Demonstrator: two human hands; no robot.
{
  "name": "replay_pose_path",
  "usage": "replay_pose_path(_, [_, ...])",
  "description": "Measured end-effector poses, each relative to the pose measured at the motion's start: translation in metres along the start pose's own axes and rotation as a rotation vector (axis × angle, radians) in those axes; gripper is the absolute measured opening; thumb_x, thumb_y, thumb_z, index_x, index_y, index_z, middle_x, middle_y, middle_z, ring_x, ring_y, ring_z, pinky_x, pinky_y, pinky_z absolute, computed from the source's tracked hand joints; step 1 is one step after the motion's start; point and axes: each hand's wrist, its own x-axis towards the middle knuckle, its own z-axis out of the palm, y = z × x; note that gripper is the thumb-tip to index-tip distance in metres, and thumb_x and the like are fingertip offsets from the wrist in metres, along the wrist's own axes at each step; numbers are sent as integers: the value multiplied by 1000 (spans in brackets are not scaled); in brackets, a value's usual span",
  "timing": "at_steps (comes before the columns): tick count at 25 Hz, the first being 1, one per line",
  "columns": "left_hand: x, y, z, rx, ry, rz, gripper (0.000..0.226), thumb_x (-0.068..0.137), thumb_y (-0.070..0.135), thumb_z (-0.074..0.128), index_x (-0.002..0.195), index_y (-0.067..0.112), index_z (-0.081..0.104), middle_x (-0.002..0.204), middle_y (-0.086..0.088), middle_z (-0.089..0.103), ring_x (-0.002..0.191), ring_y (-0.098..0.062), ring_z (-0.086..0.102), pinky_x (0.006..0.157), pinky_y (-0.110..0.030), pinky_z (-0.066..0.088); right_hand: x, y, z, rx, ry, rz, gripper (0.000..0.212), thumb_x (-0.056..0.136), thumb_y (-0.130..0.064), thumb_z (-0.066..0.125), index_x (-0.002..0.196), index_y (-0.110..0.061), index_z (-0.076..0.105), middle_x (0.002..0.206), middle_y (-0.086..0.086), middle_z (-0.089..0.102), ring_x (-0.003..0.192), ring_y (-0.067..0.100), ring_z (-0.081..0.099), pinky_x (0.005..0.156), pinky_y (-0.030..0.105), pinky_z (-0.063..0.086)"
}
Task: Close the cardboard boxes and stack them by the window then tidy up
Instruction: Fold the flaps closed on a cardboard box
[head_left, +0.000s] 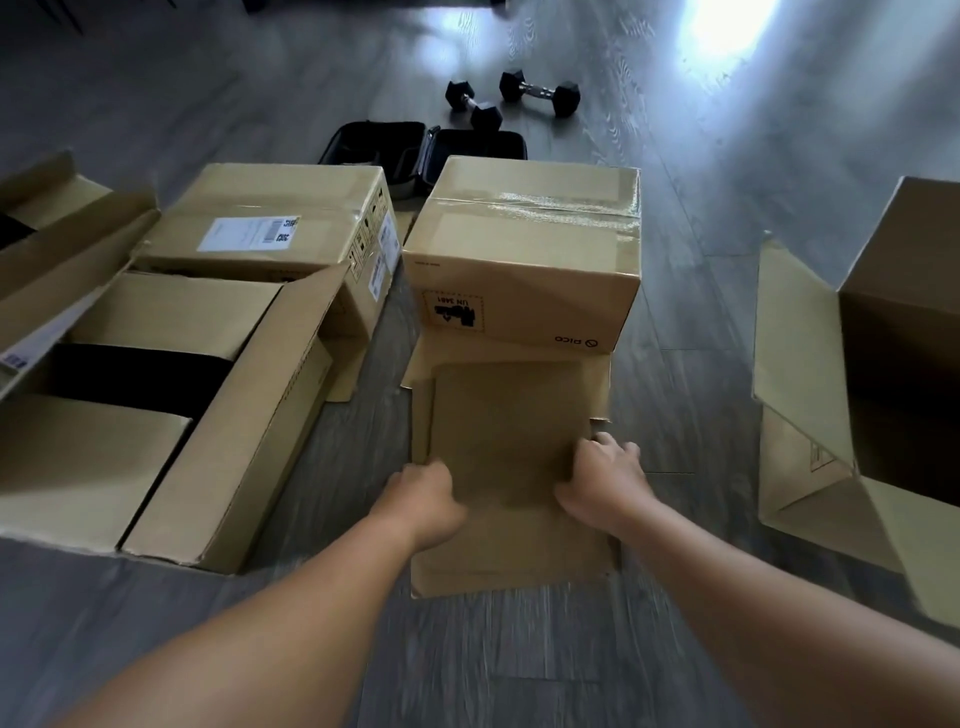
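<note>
Both hands, the left hand (423, 493) and the right hand (605, 478), are curled on the side edges of the flat cardboard flap (509, 467), whose long axis is directed away toward the taped PICO box (524, 260) just beyond.

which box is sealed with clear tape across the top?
The PICO-marked box in the middle, just beyond both hands. Shiny clear tape runs across its closed top. The labelled box to its left shows no such strip; the left and right boxes stand open.
</note>
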Motion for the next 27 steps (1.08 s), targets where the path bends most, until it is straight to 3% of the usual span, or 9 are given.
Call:
replay_pose_path(5, [-1,1,1,-56,82,-22,24,85,36,63,96,16,55,103,-8,59,99,-28,58,83,-40,55,3,-12,5,71,29,8,27,84,-35,58,100,-14,60,104,2,47,113,33,42,90,43,48])
replay_pose_path(11, [-2,3,-3,-392,152,-110,19,85,26,68,98,13,62,98,-5,65,83,-19,63,70,-33,57,7,-5,-7,398,82,107,39,77,-34,69,113,-20,67,111,5,65,107,29,59,91,41,53])
replay_pose_path(13, [-2,4,-1,-346,118,-117,21,86,22,64,101,6,66,104,-12,67,85,-23,65,69,-34,56,5,0,-7,492,96,117,38,77,-31,71,114,-23,68,111,2,66,103,25,60,88,38,55])
replay_pose_path(16, [-4,11,1,-247,80,-121,25,86,20,59,104,3,64,112,-18,64,97,-31,64,72,-33,52,4,1,-5,431,120,116,47,80,-30,70,125,-21,61,120,5,61,112,27,56,91,39,52])
replay_pose_path(19, [-6,19,1,-232,110,-119,7,83,16,59,81,10,57,88,-9,64,81,-25,65,54,-26,44,4,-4,-3,379,113,106,42,79,-34,67,119,-19,63,117,6,62,113,31,55,94,43,52])
replay_pose_path(21, [-8,21,4,-233,148,-133,7,82,17,61,79,13,56,82,-6,61,75,-22,63,53,-26,43,3,-6,-3,365,86,95,37,78,-35,66,111,-20,67,111,6,65,109,31,58,92,43,54])
replay_pose_path(25, [-14,18,11,-189,163,-135,11,79,18,62,88,14,56,98,-9,61,82,-25,63,69,-33,56,5,-4,-2,455,65,131,42,74,-33,70,113,-17,69,110,5,67,103,28,62,88,41,57])
replay_pose_path(27, [-17,16,12,-159,159,-125,15,81,17,63,91,15,51,113,-12,50,78,-23,57,69,-33,51,4,-3,-3,448,75,120,43,73,-31,69,114,-16,68,114,7,64,104,29,61,90,41,56])
